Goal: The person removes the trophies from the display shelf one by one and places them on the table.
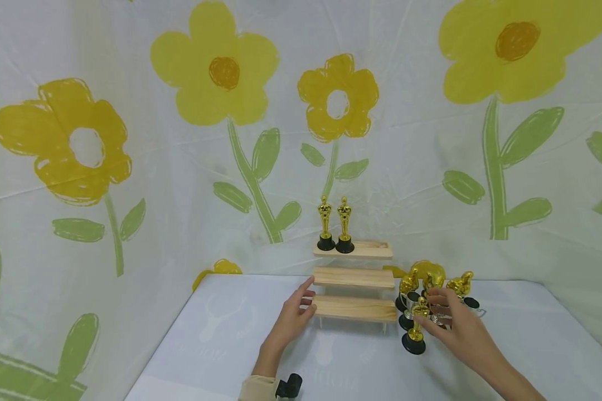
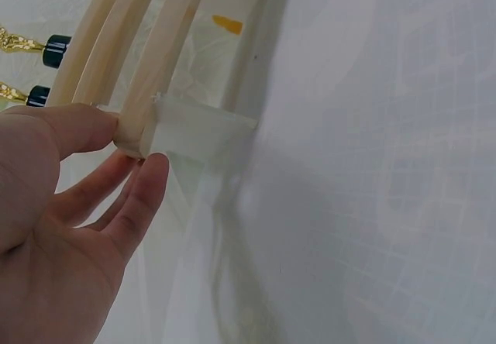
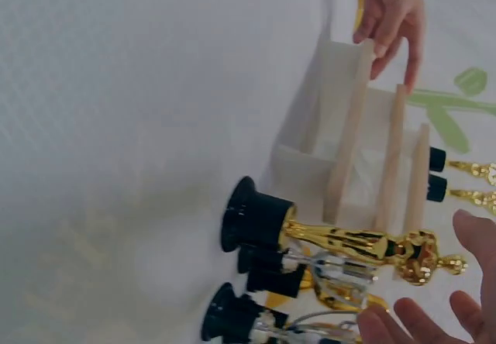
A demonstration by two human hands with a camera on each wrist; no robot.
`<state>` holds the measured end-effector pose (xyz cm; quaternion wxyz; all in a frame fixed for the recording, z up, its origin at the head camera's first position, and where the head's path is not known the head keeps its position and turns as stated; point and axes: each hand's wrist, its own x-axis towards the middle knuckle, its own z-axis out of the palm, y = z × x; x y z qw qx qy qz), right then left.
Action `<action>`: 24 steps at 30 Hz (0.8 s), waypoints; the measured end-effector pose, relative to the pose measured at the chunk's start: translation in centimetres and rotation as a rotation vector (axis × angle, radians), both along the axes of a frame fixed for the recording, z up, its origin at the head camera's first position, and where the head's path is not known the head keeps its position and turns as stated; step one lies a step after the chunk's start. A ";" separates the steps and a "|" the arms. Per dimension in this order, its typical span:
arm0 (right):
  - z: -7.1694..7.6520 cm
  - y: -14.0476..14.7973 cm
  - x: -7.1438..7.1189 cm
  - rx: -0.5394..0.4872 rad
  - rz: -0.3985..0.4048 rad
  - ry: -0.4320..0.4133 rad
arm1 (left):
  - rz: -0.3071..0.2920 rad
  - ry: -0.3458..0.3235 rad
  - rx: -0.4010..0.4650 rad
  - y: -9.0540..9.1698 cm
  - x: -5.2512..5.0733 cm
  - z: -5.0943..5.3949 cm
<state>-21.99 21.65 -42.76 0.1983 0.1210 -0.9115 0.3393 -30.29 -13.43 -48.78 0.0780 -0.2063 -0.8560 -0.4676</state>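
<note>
A three-tier display stand with wooden boards (image 1: 355,308) stands on the table. My left hand (image 1: 293,316) holds the left end of its lowest board, thumb and fingers about the corner in the left wrist view. Two gold statuettes (image 1: 344,223) on black bases stand upright at the left of the top board. Right of the stand, my right hand (image 1: 461,328) is beside another gold statuette (image 3: 341,239) standing on the table. In the right wrist view its spread thumb and fingers (image 3: 422,321) are near the statuette's head, with a gap between them.
Behind that statuette, silver cups (image 1: 411,301) and gold trophies (image 1: 460,284) on dark bases stand close together, partly hidden by the right hand. The white table (image 1: 205,334) ends at a flower-printed cloth backdrop (image 1: 396,167).
</note>
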 end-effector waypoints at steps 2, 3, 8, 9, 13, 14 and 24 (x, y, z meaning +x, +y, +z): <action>0.7 -0.2 -0.2 0.007 -0.008 0.014 | -0.002 0.005 -0.004 0.0 0.0 0.0; 1.1 -0.2 -0.3 0.014 -0.011 0.025 | -0.002 0.005 -0.004 0.0 0.0 0.1; 3.3 -0.8 -1.1 0.027 -0.020 0.099 | -0.006 0.005 -0.003 0.0 0.0 0.1; 3.7 -1.0 -1.3 0.033 -0.020 0.115 | -0.005 0.000 -0.001 0.0 0.0 0.1; 5.8 -1.8 -2.4 0.042 0.002 0.157 | -0.012 0.022 0.001 0.0 0.0 0.0; 6.3 -2.0 -2.8 0.045 0.008 0.159 | -0.012 0.021 0.001 -0.1 0.0 0.0; 9.8 -5.3 -6.8 -0.003 0.083 0.007 | -0.005 -0.022 0.003 -0.1 0.0 0.0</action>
